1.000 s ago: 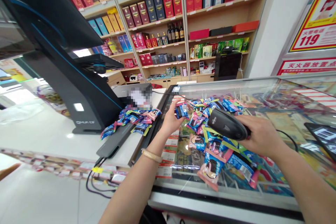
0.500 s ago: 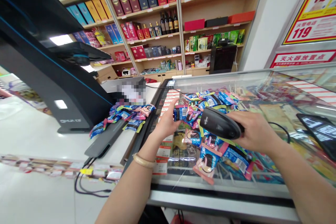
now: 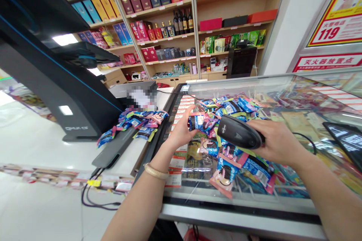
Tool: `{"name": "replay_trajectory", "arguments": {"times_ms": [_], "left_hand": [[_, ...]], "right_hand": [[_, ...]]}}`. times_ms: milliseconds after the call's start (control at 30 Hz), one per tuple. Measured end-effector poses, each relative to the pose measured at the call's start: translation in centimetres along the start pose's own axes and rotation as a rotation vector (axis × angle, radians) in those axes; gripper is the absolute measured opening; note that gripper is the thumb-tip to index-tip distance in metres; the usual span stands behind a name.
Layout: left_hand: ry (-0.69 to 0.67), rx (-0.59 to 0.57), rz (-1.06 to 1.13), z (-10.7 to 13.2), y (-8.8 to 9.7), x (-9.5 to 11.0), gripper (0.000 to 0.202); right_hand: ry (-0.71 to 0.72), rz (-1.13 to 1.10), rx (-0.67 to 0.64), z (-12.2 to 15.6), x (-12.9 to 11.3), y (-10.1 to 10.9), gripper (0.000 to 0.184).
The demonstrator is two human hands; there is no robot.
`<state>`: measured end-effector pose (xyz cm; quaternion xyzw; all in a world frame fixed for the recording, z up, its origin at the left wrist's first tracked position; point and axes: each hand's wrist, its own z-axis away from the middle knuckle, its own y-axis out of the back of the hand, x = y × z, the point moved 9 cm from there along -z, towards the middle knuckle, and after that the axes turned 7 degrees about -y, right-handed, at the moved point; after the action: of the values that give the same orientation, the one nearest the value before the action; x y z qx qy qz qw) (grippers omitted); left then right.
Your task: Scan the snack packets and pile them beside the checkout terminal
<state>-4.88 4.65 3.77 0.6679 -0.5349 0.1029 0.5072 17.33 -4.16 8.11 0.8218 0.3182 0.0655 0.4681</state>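
Note:
My left hand point(image 3: 182, 130) holds a small blue-and-pink cookie packet point(image 3: 196, 121) between thumb and fingers, above the left side of a pile. In my right hand point(image 3: 274, 141) is a black barcode scanner point(image 3: 239, 131), its head pointing left toward that packet; the grip is mostly hidden by my fingers. Beneath and around the scanner, several similar packets point(image 3: 226, 175) lie heaped on the glass counter point(image 3: 195, 197). A light glow shows on the held packet's label. The second heap of cookie packets point(image 3: 137, 122) rests on the white counter to the left.
A dark checkout terminal point(image 3: 85, 101) stands at left, with a grey bar-shaped device point(image 3: 113, 150) and cables before it. A black display with digits point(image 3: 345, 139) lies at right. Behind, shelves point(image 3: 166, 5) hold boxes and bottles. A fire-notice sign point(image 3: 336, 26) hangs on the right wall.
Both hands keep almost the same position, with the packet and scanner still held. A brighter patch now shows on the packet's label. The view has shifted slightly.

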Motion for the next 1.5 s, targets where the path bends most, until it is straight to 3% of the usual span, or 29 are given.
{"name": "replay_trajectory", "arguments": {"times_ms": [233,333,433,600,733,833,900,1167,1500], "left_hand": [[0.005,0.017,0.002,0.0,0.1,0.1,0.082],[0.021,0.089,-0.026,-0.1,1.0,-0.3,0.072],[0.058,0.295,-0.062,0.1,4.0,-1.2,0.063],[0.232,0.757,-0.382,3.0,12.2,-2.0,0.052],[0.550,0.855,-0.611,5.8,15.6,-2.5,0.050],[0.733,0.851,-0.721,7.0,16.1,-2.7,0.051],[0.782,0.867,-0.777,7.4,16.0,-2.8,0.052],[0.707,0.955,-0.760,7.6,15.5,-3.4,0.063],[0.589,0.987,-0.813,6.8,15.5,-1.0,0.057]], "right_hand": [[0.060,0.010,0.050,-0.1,-0.5,0.5,0.024],[0.095,0.022,0.100,0.1,-0.7,0.9,0.022],[0.122,0.046,0.143,0.4,-0.6,1.1,0.023],[0.168,0.106,0.171,0.8,-0.3,0.7,0.022],[0.187,0.148,0.191,1.1,0.2,0.4,0.024],[0.189,0.161,0.199,1.2,0.5,0.4,0.024],[0.190,0.155,0.203,1.2,0.6,0.5,0.023],[0.060,0.101,0.136,0.9,1.9,0.3,0.024],[-0.002,0.063,0.099,1.0,2.5,0.0,0.026]]}}
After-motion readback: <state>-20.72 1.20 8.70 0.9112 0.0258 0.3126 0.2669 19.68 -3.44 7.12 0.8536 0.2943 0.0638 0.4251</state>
